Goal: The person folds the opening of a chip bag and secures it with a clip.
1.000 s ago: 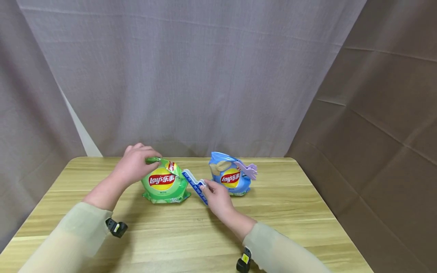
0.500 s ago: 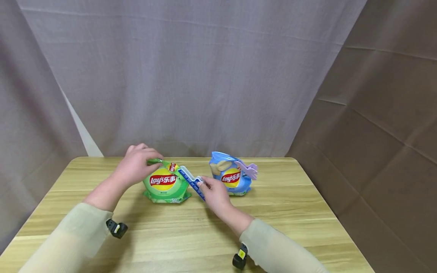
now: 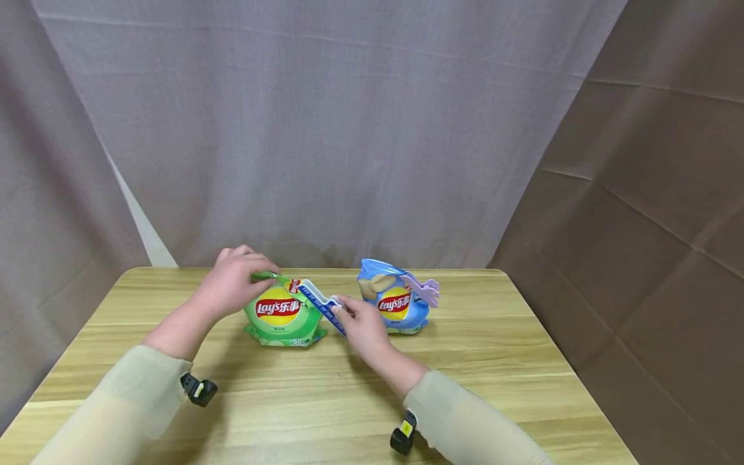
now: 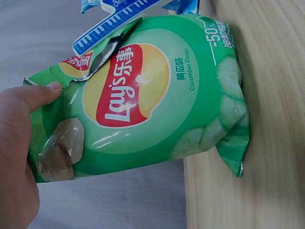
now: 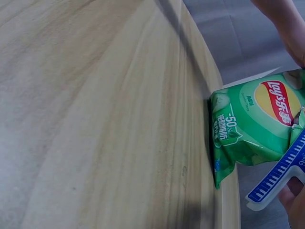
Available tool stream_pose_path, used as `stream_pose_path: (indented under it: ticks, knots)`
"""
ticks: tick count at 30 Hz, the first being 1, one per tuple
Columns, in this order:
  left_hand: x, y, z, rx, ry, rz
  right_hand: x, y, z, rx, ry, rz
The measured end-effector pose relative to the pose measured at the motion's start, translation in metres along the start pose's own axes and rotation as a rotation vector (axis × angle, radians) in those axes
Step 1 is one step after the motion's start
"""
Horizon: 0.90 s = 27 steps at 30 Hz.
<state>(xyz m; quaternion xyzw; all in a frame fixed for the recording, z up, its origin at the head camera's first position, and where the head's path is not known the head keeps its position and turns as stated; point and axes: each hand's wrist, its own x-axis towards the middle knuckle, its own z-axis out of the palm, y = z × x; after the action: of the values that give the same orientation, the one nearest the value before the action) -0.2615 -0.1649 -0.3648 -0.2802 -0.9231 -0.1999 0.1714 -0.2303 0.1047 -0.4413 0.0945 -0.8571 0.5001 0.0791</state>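
Observation:
A green Lay's chip bag (image 3: 285, 328) stands on the table, its top corner folded down over the front. My left hand (image 3: 235, 279) grips that folded top, the thumb (image 4: 47, 93) pressing on the front in the left wrist view. Between the thumb and fingers of my right hand (image 3: 367, 327) is a blue and white bag clip (image 3: 320, 299) with tick-like marks. The clip slants, its far end lying against the folded edge at the bag's upper right. Whether its jaws enclose the fold cannot be told. In the right wrist view the clip (image 5: 279, 172) overlaps the bag's side.
A blue Lay's bag (image 3: 401, 320) stands just right of the right hand, with a purple hand-shaped clip (image 3: 427, 292) on its upper right corner. The wooden table (image 3: 302, 400) ends at a grey curtain (image 3: 325, 142) behind. A brown cloth (image 3: 633, 226) hangs at the right.
My right hand has moved left and slightly up, bringing the clip from beside the green bag to its folded corner. The left hand keeps its grip, shifting very slightly right.

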Motion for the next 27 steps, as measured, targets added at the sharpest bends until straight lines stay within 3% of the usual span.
stream_pose_path:
  ticks: [11,21,27]
  knots:
    - [0.001,0.001,-0.001,-0.028,0.006,0.005,0.005,-0.008,0.005,0.007,-0.011,-0.035]
    - [0.001,0.006,0.000,-0.076,-0.016,-0.132,0.008,-0.013,0.006,0.018,-0.040,-0.015]
    - [0.002,0.007,0.000,-0.086,-0.014,-0.136,0.012,-0.018,0.006,0.015,-0.037,-0.008]
